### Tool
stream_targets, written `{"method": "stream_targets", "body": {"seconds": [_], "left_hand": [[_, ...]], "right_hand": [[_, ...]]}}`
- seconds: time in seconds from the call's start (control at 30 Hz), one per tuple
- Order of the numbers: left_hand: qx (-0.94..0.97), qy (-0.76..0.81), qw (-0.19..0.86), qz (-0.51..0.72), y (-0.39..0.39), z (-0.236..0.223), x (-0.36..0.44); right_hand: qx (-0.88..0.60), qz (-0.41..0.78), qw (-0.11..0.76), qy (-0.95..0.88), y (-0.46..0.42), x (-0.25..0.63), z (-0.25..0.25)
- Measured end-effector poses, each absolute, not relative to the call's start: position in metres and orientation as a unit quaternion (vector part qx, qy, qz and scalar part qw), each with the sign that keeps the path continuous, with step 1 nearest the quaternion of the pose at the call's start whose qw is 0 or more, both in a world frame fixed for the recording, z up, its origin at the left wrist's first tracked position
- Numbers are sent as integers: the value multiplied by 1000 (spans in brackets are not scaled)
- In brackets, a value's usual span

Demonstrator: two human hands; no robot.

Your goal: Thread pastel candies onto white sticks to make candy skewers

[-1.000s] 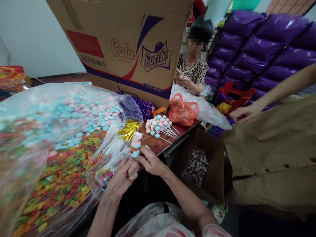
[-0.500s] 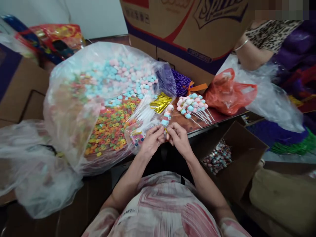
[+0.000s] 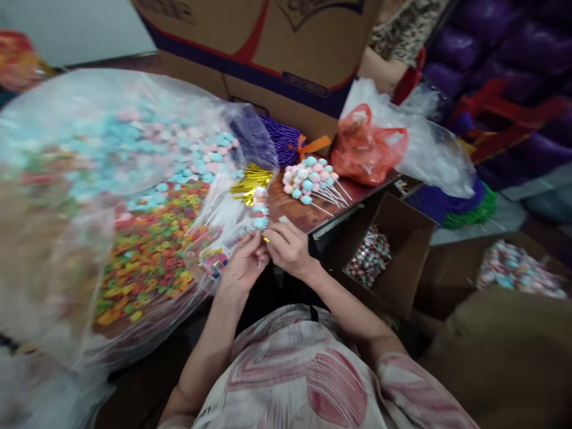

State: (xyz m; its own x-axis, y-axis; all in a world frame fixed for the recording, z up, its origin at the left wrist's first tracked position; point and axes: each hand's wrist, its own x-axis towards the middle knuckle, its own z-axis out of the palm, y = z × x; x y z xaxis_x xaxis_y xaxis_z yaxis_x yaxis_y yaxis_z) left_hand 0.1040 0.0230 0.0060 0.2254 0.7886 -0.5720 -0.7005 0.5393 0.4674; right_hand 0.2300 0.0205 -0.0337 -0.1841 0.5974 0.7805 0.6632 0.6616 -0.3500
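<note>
My left hand point(image 3: 243, 265) and my right hand point(image 3: 288, 249) meet at the table's near edge, both pinched on the base of a wrapped marshmallow skewer point(image 3: 260, 208) that stands upright, pink, white and blue. A gold twist tie shows between my fingers. A bundle of gold twist ties point(image 3: 251, 180) lies just behind it. To the right, a pile of unwrapped marshmallow skewers point(image 3: 309, 179) rests on the brown table point(image 3: 304, 213).
A large clear bag point(image 3: 89, 196) of blue-pink marshmallows and coloured ring candies fills the left. A cardboard box point(image 3: 277, 53) stands behind, with purple beads and an orange bag point(image 3: 366, 146) beside it. Open boxes of finished sweets point(image 3: 370, 256) sit lower right. Another person's arm is at top.
The view has tilted down and shifted. My hands stay together on the skewer's base, working at the same spot. The other person's reaching arm at the right has left the view.
</note>
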Motion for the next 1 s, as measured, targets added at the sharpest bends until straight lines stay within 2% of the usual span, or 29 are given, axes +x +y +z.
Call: {"method": "stream_targets", "body": {"seconds": [0.1, 0.2, 0.37, 0.6, 0.77, 0.9, 1.0], "left_hand": [[82, 419, 753, 500, 24, 1, 108], [103, 401, 778, 473, 26, -1, 114], [168, 340, 824, 420, 29, 2, 121], [414, 351, 683, 488, 14, -13, 136], [424, 430, 667, 436, 0, -15, 159], [427, 427, 699, 382, -4, -7, 176], [425, 409, 721, 363, -10, -3, 184]], "right_hand": [[-482, 6, 483, -731, 17, 223, -35], [-532, 88, 508, -672, 12, 226, -34], [-507, 189, 555, -632, 4, 250, -23], [-532, 252, 579, -564, -11, 273, -11], [-569, 205, 587, -538, -30, 285, -14], [-585, 111, 593, -542, -42, 301, -22], [-596, 85, 590, -538, -51, 305, -25]]}}
